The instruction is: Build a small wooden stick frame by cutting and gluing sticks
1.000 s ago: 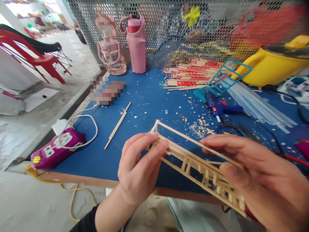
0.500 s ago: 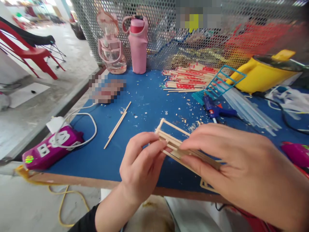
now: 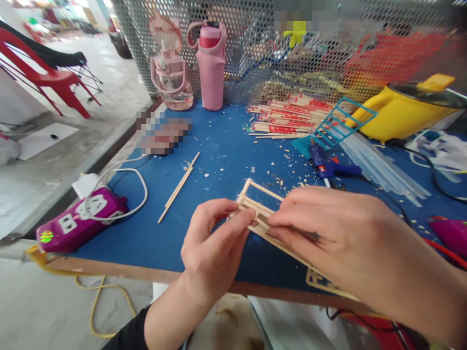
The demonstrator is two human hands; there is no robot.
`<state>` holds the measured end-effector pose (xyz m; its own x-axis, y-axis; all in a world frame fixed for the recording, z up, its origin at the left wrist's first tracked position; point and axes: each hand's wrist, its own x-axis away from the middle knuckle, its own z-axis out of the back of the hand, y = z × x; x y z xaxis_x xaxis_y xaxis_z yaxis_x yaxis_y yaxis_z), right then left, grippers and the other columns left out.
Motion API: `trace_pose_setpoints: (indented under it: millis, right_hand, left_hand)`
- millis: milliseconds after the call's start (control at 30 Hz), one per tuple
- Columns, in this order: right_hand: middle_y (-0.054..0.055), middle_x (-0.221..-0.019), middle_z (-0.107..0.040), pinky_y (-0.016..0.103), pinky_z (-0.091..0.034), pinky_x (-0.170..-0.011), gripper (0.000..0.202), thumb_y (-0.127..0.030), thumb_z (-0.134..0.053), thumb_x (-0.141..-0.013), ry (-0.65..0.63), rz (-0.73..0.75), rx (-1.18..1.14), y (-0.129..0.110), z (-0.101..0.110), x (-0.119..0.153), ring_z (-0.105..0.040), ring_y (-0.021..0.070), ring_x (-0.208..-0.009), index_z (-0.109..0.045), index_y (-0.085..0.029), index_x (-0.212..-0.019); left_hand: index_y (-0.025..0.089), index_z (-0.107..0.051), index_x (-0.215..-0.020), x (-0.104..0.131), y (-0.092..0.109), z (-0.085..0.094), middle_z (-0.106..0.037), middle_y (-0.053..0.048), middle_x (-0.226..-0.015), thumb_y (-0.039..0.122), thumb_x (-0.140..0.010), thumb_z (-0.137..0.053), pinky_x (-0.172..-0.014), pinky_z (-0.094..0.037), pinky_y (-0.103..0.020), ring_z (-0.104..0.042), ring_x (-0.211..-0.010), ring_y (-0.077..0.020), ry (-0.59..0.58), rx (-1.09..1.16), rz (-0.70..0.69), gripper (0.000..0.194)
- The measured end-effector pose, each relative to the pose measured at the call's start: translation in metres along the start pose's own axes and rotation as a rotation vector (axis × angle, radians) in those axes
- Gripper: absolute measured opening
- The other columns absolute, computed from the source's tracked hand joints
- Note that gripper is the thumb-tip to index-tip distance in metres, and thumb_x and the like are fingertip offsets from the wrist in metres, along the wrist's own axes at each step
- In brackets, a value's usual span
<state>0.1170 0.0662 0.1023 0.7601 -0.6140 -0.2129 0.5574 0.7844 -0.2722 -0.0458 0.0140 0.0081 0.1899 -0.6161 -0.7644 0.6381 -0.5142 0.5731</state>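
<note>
A small frame of thin wooden sticks [image 3: 268,191] is held up over the near edge of the blue table. My left hand [image 3: 215,243] is closed on its left end, thumb and fingers pinching the sticks near a corner. My right hand [image 3: 328,233] is closed too, thumb and fingertips pinched along the frame's middle. Its palm side and the frame's right part are hidden, so I cannot tell whether another small piece is in those fingers. Below the right hand, a flat light-wood cutout piece [image 3: 321,286] partly shows at the table edge.
Loose sticks [image 3: 178,187] lie left. A blue glue gun [image 3: 328,167], clear glue sticks [image 3: 386,167], bundled sticks [image 3: 288,114] and a yellow container [image 3: 397,116] are to the right. Two bottles [image 3: 211,73] stand behind; a purple power strip [image 3: 80,218] sits left.
My right hand has shifted slightly, its thumb and fingertips now closer together on the frame. My left hand keeps its pinch. The whole view has moved a little.
</note>
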Motion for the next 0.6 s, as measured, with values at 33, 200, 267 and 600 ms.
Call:
trace_pose_setpoints:
  millis: [33, 200, 267, 600]
  right_hand:
    - [0.001, -0.067, -0.058, 0.027, -0.037, -0.058, 0.016, -0.015, -0.059, -0.084, 0.000, 0.012, 0.000, 0.0005, -0.0001, 0.0003, -0.054, 0.0139, -0.063, -0.068, -0.018, -0.071]
    - [0.002, -0.067, -0.055, 0.028, -0.036, -0.058, 0.020, -0.013, -0.056, -0.086, 0.042, 0.063, 0.014, -0.0002, -0.0015, 0.0013, -0.051, 0.0141, -0.064, -0.068, -0.016, -0.070]
    - [0.001, -0.065, -0.054, 0.027, -0.036, -0.058, 0.020, -0.010, -0.057, -0.084, 0.082, 0.062, 0.010, -0.0011, -0.0029, 0.0023, -0.050, 0.0130, -0.063, -0.067, -0.016, -0.067]
    - [-0.001, -0.061, -0.058, 0.026, -0.037, -0.061, 0.016, -0.011, -0.061, -0.082, 0.167, 0.062, -0.035, -0.0009, -0.0079, 0.0055, -0.051, 0.0117, -0.062, -0.069, -0.016, -0.069]
  left_hand:
    - [0.018, -0.069, -0.096, 0.0004, 0.0001, 0.0002, -0.059, -0.004, -0.099, -0.002, -0.073, -0.067, -0.071, -0.058, -0.025, -0.063, -0.084, -0.0133, 0.002, 0.002, 0.001, 0.031]
    - [0.018, -0.070, -0.094, -0.0002, 0.0008, 0.0001, -0.059, -0.004, -0.098, -0.003, -0.072, -0.067, -0.070, -0.057, -0.023, -0.063, -0.083, -0.0126, 0.013, -0.006, -0.004, 0.030]
    - [0.017, -0.070, -0.092, -0.0016, 0.0009, -0.0004, -0.059, -0.004, -0.097, -0.002, -0.072, -0.068, -0.069, -0.056, -0.023, -0.063, -0.082, -0.0120, 0.018, -0.016, -0.013, 0.028]
    - [0.016, -0.068, -0.084, -0.0034, 0.0019, 0.0012, -0.064, -0.002, -0.090, -0.001, -0.071, -0.071, -0.072, -0.053, -0.020, -0.063, -0.078, -0.0094, 0.049, -0.085, -0.053, 0.021]
